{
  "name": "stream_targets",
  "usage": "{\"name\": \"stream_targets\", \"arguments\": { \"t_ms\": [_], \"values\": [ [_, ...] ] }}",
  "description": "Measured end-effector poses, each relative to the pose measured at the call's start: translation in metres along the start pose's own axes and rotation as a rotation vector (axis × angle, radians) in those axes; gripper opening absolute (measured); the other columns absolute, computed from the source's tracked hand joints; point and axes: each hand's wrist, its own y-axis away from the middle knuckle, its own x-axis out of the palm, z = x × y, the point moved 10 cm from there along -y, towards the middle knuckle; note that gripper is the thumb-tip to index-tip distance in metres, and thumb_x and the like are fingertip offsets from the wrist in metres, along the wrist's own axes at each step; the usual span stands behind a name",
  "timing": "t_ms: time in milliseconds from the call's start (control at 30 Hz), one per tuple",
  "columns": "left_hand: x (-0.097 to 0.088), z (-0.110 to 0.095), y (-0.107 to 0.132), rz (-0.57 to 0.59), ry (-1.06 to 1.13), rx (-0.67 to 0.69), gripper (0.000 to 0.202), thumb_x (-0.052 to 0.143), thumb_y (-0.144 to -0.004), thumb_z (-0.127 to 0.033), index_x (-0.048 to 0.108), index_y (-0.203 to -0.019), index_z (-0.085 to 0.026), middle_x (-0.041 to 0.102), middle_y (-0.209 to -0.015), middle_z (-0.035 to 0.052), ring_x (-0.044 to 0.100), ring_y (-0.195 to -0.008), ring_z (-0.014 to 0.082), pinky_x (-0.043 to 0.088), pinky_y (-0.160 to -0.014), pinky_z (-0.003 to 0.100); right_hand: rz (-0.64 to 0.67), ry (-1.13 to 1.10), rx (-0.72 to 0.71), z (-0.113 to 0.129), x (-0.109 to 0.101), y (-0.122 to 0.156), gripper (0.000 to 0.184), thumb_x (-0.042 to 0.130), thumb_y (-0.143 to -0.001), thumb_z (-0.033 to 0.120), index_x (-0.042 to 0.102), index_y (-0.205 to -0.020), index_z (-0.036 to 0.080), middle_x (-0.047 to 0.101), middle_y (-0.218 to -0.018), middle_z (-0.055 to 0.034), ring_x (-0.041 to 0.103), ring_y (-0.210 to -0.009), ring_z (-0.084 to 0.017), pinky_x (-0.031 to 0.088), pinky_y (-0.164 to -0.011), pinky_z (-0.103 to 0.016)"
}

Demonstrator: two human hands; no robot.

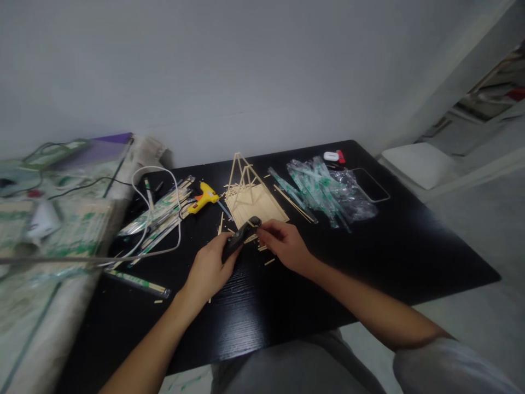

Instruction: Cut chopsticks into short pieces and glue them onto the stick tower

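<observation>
On a black tabletop (361, 262): left hand (211, 265), fingers wrapped around a dark handheld tool (238, 238), its head angled away toward the right hand (286, 242). Right hand with fingers curled, thumb and forefinger drawn in at the tool's head; any small piece between them too small to make out. Directly beyond both hands: wooden model (260, 200), flat slatted base with upright stick frames at its far side, near edge partly hidden behind the tool; contact with the tool not discernible. To its left, yellow glue gun (204, 198). To its right, loose sticks (292, 203) and crumpled green-printed wrappers (318, 189).
</observation>
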Motion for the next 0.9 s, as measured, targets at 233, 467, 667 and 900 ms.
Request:
{"name": "stream_targets", "arguments": {
  "t_ms": [233, 467, 667, 900],
  "values": [
    [0.007, 0.003, 0.002, 0.031, -0.044, -0.014, 0.018, 0.051, -0.097, -0.036, 0.06, -0.101, -0.021, 0.072, -0.087, 0.0064, 0.07, -0.077, 0.0234, 0.048, -0.069, 0.032, 0.014, -0.029, -0.001, -0.004, 0.001, 0.0, 0.031, 0.07, -0.086, 0.049, 0.068, -0.084, 0.018, 0.064, -0.068, 0.0002, 0.057, -0.062, -0.013, 0.044, -0.06, -0.026],
    [0.01, 0.004, 0.002, 0.048, -0.027, -0.033, 0.017, 0.051, -0.097, -0.037, 0.056, -0.093, -0.021, 0.069, -0.078, 0.0046, 0.067, -0.068, 0.0215, 0.044, -0.064, 0.029, 0.02, -0.038, 0.014, -0.004, 0.003, 0.0, 0.032, 0.07, -0.086, 0.051, 0.068, -0.084, 0.019, 0.062, -0.067, 0.0008, 0.056, -0.061, -0.013, 0.044, -0.059, -0.026],
    [0.013, 0.008, 0.002, 0.068, -0.033, -0.06, 0.017, 0.051, -0.097, -0.037, 0.057, -0.093, -0.021, 0.069, -0.078, 0.005, 0.068, -0.069, 0.0215, 0.043, -0.064, 0.029, 0.026, -0.043, 0.015, -0.004, 0.004, -0.001, 0.035, 0.07, -0.085, 0.052, 0.066, -0.08, 0.018, 0.06, -0.065, 0.0018, 0.05, -0.057, -0.011, 0.04, -0.055, -0.024],
    [0.014, 0.011, 0.003, 0.075, -0.089, -0.087, 0.015, 0.052, -0.096, -0.034, 0.059, -0.094, -0.021, 0.069, -0.074, 0.0042, 0.066, -0.063, 0.0205, 0.042, -0.06, 0.028, 0.038, -0.067, 0.022, -0.006, 0.006, 0.0, 0.037, 0.07, -0.085, 0.054, 0.066, -0.083, 0.017, 0.059, -0.065, 0.0024, 0.048, -0.054, -0.009, 0.037, -0.051, -0.023]
  ]
}}
